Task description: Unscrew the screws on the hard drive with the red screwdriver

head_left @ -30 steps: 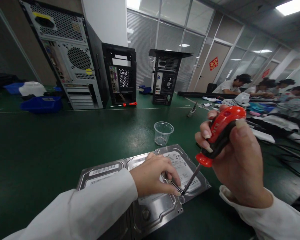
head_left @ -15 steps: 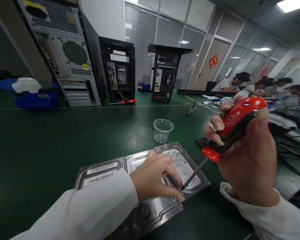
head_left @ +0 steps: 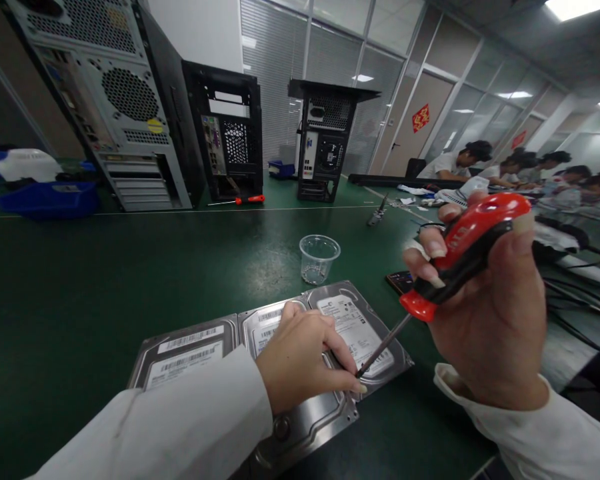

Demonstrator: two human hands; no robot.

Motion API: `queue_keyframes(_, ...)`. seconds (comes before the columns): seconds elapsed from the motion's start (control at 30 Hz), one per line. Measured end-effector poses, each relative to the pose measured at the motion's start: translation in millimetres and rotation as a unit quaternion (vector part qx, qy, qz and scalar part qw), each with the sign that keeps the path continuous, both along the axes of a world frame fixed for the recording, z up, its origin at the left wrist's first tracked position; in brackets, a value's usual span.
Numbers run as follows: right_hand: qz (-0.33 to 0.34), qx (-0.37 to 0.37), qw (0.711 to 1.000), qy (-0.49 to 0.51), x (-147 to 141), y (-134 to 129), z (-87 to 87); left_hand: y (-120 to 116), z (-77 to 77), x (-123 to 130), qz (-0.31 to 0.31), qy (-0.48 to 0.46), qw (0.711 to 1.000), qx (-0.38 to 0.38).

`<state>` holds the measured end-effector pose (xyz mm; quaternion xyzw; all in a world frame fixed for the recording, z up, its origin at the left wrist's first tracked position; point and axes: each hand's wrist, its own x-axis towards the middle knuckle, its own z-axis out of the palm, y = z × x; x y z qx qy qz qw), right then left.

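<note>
My right hand (head_left: 495, 313) is wrapped round the red and black handle of a screwdriver (head_left: 465, 257). Its shaft slants down left to the near edge of the right-hand hard drive (head_left: 353, 320). There my left hand (head_left: 305, 353) pinches with thumb and forefinger at the screwdriver's tip; whether a small part is between them is too small to tell. Several silver hard drives lie side by side, among them one at the left (head_left: 185, 350) and one in front (head_left: 310, 430), partly under my left hand and sleeve. A clear plastic cup (head_left: 319, 257) with small bits inside stands behind them.
Computer cases (head_left: 125, 107), (head_left: 230, 133), (head_left: 325, 143) stand at the back of the green table (head_left: 105, 267). A second screwdriver (head_left: 250, 199) lies before the middle case. Blue trays (head_left: 50, 200) are at the left. Cables (head_left: 580, 300) and seated people (head_left: 460, 163) are at the right.
The whole view has shifted slightly, so the drives, cup and cases appear a little farther left. Both hands keep their grips, and the screwdriver tip remains at my left fingertips.
</note>
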<state>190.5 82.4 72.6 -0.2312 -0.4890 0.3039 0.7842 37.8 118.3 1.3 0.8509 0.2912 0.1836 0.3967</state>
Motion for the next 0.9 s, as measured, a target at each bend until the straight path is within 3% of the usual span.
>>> queue_keyframes(0.6,0.053,0.019,0.998,-0.024,-0.7,-6.7,-7.7,-2.1,11.6,2.5,0.029,0.083,0.995,-0.037)
queue_keyframes(0.8,0.010,0.019,1.000,-0.018,-2.0,-6.3,-6.1,-1.4,11.2,2.9,0.014,0.078,0.996,-0.052)
queue_keyframes(0.9,0.021,0.020,0.999,-0.016,-1.6,-5.9,-5.5,-1.0,9.4,0.1,0.007,0.064,0.997,-0.045)
